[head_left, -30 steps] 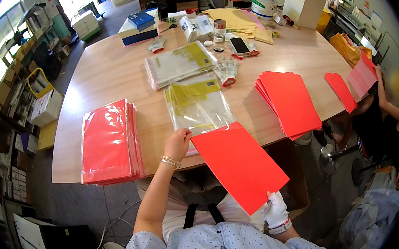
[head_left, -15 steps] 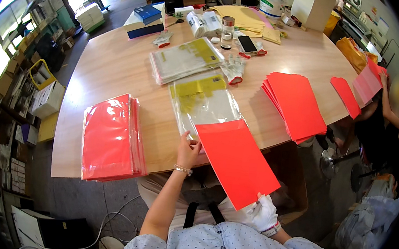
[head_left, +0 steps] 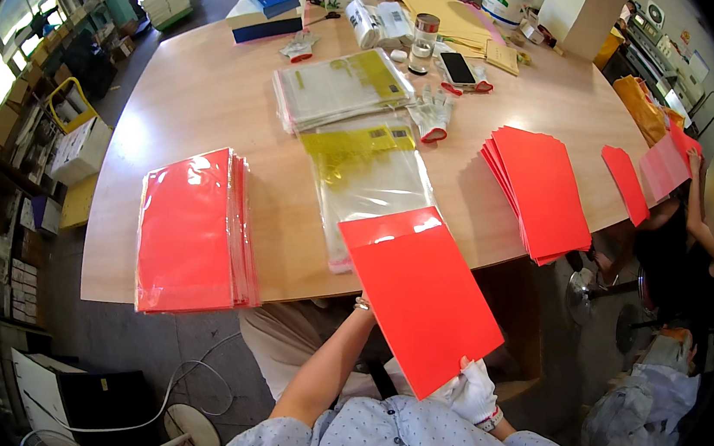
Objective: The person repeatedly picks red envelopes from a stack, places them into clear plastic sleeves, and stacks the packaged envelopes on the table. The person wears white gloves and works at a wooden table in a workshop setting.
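Observation:
My right hand (head_left: pixel 471 393), in a white glove with bare fingertips, pinches the lower right corner of a red sheet (head_left: pixel 427 304). The sheet slants over the table's front edge. A glossy clear strip covers its upper end, which looks slipped into a clear plastic sleeve. My left hand is hidden beneath the sheet; only its wrist with a beaded bracelet (head_left: pixel 362 304) shows, so its fingers cannot be seen. Just beyond lie more clear sleeves (head_left: pixel 379 177) with yellow-green print. On the left sits a stack of red sheets in clear sleeves (head_left: pixel 186 235); to the right, a fanned stack of bare red sheets (head_left: pixel 539 190).
Another pile of clear sleeves (head_left: pixel 336 90) lies farther back, near a white glove (head_left: pixel 432 113), a phone (head_left: pixel 457 69) and a glass jar (head_left: pixel 423 45). Blue boxes (head_left: pixel 267 18) stand at the back left. At the right edge a person holds a pink-red sheet (head_left: pixel 665 168).
My left hand has gone from the sleeve's edge to underneath the red sheet. The sheet's top end now lies under clear plastic. The view has shifted slightly.

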